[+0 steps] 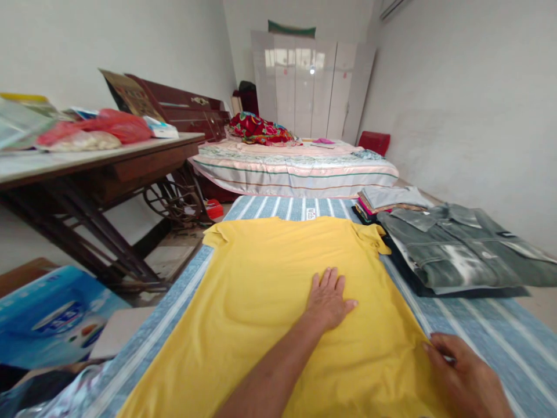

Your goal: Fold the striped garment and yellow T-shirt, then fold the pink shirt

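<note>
A yellow T-shirt (261,278) lies spread out on a table covered with blue-and-white striped cloth (461,325), its short sleeves at the far end. My left hand (328,299) rests flat on the shirt, right of its middle, with the fingers spread. At the shirt's right edge, near me, my right hand (461,366) pinches the yellow fabric between thumb and fingers. The lower end of the shirt runs out of view at the bottom.
Right of the shirt lie a folded grey-green denim jacket (470,247) and a stack of folded clothes (391,198). Beyond stands a bed (296,168) with a red floral quilt (261,129). At left are a sewing-machine table (152,148) and a blue box (56,313).
</note>
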